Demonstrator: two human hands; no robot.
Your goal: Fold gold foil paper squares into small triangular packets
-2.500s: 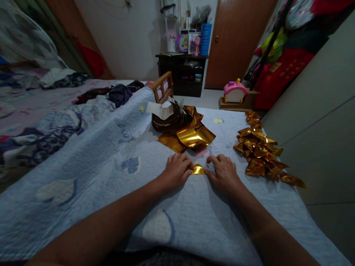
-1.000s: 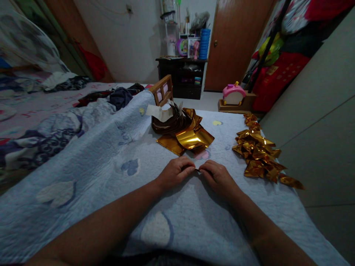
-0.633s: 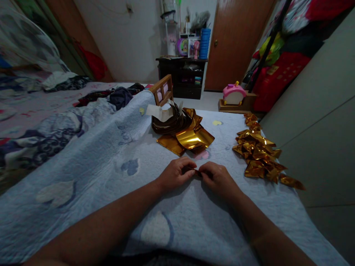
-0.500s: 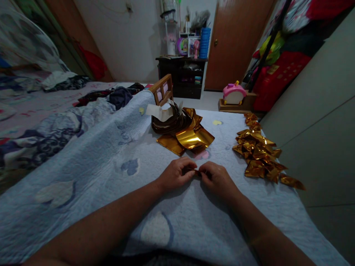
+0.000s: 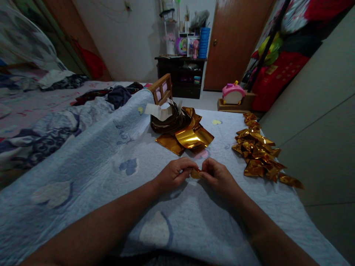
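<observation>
Between my two hands is a small piece of folded gold foil paper [image 5: 196, 174], its shiny face partly hidden by my fingers. My left hand [image 5: 176, 173] pinches its left end with thumb and forefinger. At the other end, my right hand [image 5: 217, 173] is closed on it in the same way. Just beyond my hands lie loose gold foil sheets [image 5: 191, 137], spread beside a curled stack of paper [image 5: 170, 123]. A row of folded gold foil pieces [image 5: 256, 153] runs along the right side of the bed.
Under everything is a pale blue quilted bedspread [image 5: 111, 177] with heart patterns. A small wooden rail [image 5: 161, 89] stands at its far edge. Rumpled bedding [image 5: 55, 129] covers the left side. A white cabinet [image 5: 310, 125] borders the right, and a pink toy case [image 5: 233, 94] stands beyond.
The foil piece between my fingers has tilted so more of its gold face shows. My right hand has turned slightly, its knuckles higher. The foil piles have stayed put.
</observation>
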